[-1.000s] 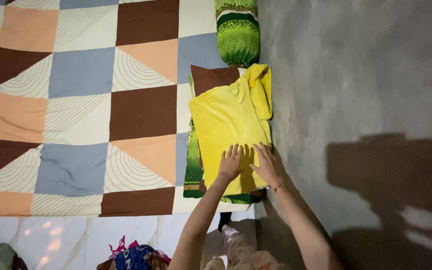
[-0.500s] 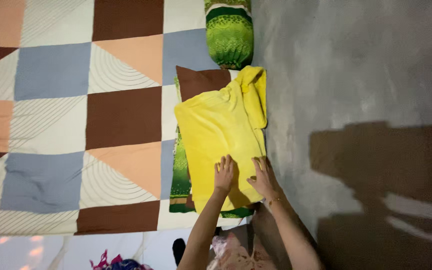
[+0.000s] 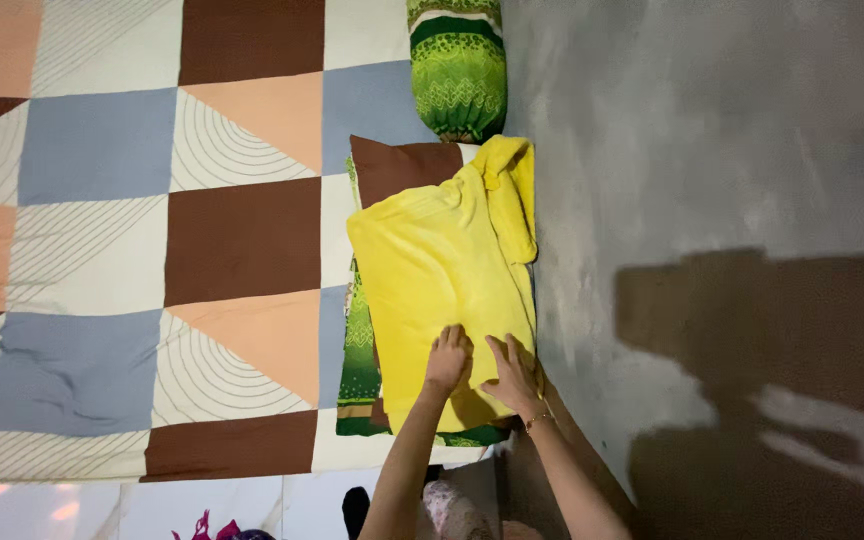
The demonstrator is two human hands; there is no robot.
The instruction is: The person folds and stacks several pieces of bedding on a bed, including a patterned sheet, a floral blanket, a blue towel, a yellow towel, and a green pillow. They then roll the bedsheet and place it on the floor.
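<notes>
Yellow cloth [image 3: 442, 270] lies spread over a green pillow [image 3: 359, 360] at the edge of a bed, close to a grey wall [image 3: 712, 150]. A person presses both hands flat on its near end: the left hand [image 3: 449, 358] with fingers together, the right hand [image 3: 512, 372] just beside it, fingers slightly fanned, a thin bracelet [image 3: 535, 421] at the wrist. Neither grip closes on anything; both palms rest open on the fabric. A brown pillow corner [image 3: 402, 165] shows beyond the cloth, and a green bolster [image 3: 457, 65] lies farther along the wall. The patchwork sheet [image 3: 152, 250] covers the bed in brown, blue, peach and cream blocks.
</notes>
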